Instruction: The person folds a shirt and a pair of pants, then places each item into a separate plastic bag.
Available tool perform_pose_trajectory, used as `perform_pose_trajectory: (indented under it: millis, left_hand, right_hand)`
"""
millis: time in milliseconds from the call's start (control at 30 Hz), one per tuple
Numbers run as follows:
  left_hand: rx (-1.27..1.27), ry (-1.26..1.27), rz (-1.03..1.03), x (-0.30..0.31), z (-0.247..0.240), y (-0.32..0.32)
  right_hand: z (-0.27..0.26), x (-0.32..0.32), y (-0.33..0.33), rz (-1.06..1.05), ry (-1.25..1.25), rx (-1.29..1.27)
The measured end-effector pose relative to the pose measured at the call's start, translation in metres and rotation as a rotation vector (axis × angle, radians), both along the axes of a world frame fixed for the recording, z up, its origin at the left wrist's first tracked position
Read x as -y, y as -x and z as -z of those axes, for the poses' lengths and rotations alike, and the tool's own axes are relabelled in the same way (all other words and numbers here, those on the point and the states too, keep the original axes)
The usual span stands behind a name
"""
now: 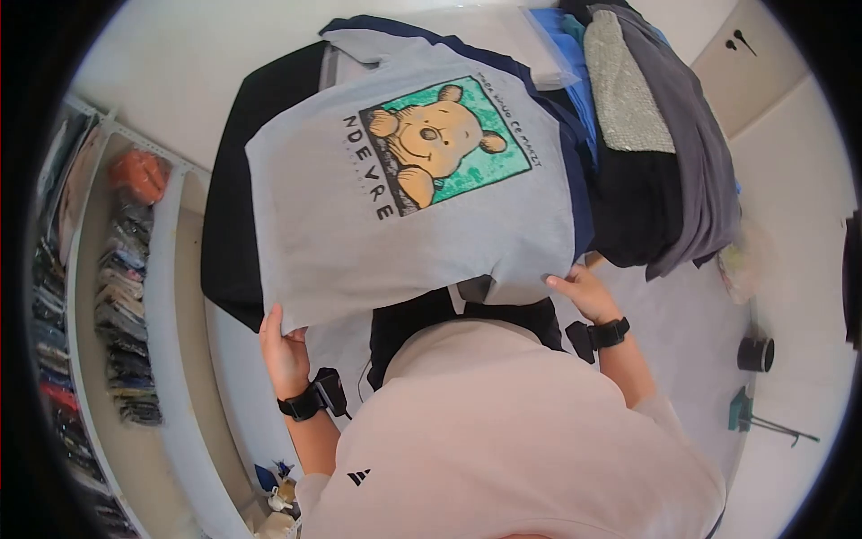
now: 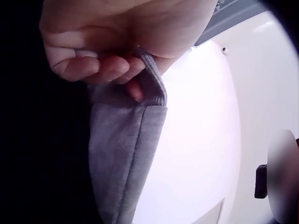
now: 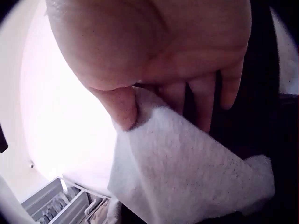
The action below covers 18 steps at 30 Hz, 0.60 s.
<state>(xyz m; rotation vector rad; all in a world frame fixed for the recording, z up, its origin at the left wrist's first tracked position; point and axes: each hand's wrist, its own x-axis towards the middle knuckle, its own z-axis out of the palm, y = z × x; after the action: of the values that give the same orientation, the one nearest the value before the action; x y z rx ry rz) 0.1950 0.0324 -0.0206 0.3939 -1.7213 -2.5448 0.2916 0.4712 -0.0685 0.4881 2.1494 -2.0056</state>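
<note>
- Head view: spreads the gray shirt (image 1: 314, 225) across the middle of the frame, print (image 1: 444, 148) facing up, over a black surface (image 1: 238, 207) at the left.
- Extends from both hands toward the top of the frame; seems to have its long axis running side to side, slanting slightly, with the print's top turned right.
- Pinches the lower left corner with the left hand (image 1: 285, 359) and the near edge at lower right with the right hand (image 1: 584, 292); lies nearer the right hand at the print.
- Heaps more clothes (image 1: 637, 180) at upper right, beside the gray shirt.
- Left wrist view: curls the left fingers in at upper left, nipping a ribbed edge (image 2: 156, 86) of the gray shirt, with cloth hanging below.
- Right wrist view: presses the right thumb (image 3: 124, 112) onto the gray shirt, with fingers partly behind the cloth and a little apart; slopes cloth toward lower right. Cannot tell how firmly.
</note>
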Motion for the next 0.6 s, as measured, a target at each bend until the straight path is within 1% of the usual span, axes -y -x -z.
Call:
perform_pose_trajectory:
  millis: [33,67,133,200,233,300,333,400,433,467,533,567,600]
  left_hand:
    - [0.006,0.017,0.007,0.0,-0.004,-0.001]
    - [0.012,0.032,0.014,0.002,-0.006,-0.002]
    - [-0.009,0.043,0.004,0.015,-0.008,-0.002]
    - [-0.011,-0.049,0.055,0.024,-0.015,0.001]
    - [-0.022,-0.05,0.046,0.023,-0.021,-0.001]
    - [0.039,-0.112,-0.015,0.012,-0.028,-0.003]
    - [0.034,-0.116,-0.023,0.013,-0.027,-0.001]
    - [0.119,-0.146,-0.015,0.019,-0.02,0.002]
    - [0.138,-0.169,0.056,0.025,-0.018,0.006]
    - [0.139,-0.171,0.048,0.028,-0.016,0.009]
    - [0.209,-0.359,0.042,0.026,-0.023,0.016]
    - [0.208,-0.361,0.04,0.023,-0.028,0.023]
    - [0.183,-0.435,0.054,0.019,-0.035,0.033]
  right_hand:
    - [0.002,0.0,0.003,-0.071,-0.113,0.081]
    - [-0.003,-0.007,0.002,-0.089,-0.109,0.068]
    - [-0.031,-0.025,-0.003,-0.021,-0.319,0.303]
    - [-0.064,-0.012,0.0,0.139,0.257,-0.296]
    - [-0.074,-0.01,0.0,0.129,0.259,-0.306]
    - [-0.086,-0.013,0.003,0.078,0.359,-0.33]
    - [-0.09,-0.014,0.006,0.068,0.357,-0.333]
    - [-0.098,-0.016,0.016,0.092,0.404,-0.19]
    - [-0.107,-0.014,0.023,0.109,0.424,-0.14]
    - [-0.113,-0.013,0.031,0.101,0.422,-0.136]
    - [-0.125,-0.012,0.048,0.149,0.486,-0.076]
    - [-0.132,-0.012,0.058,0.126,0.482,-0.087]
    - [-0.136,-0.013,0.071,0.148,0.554,-0.057]
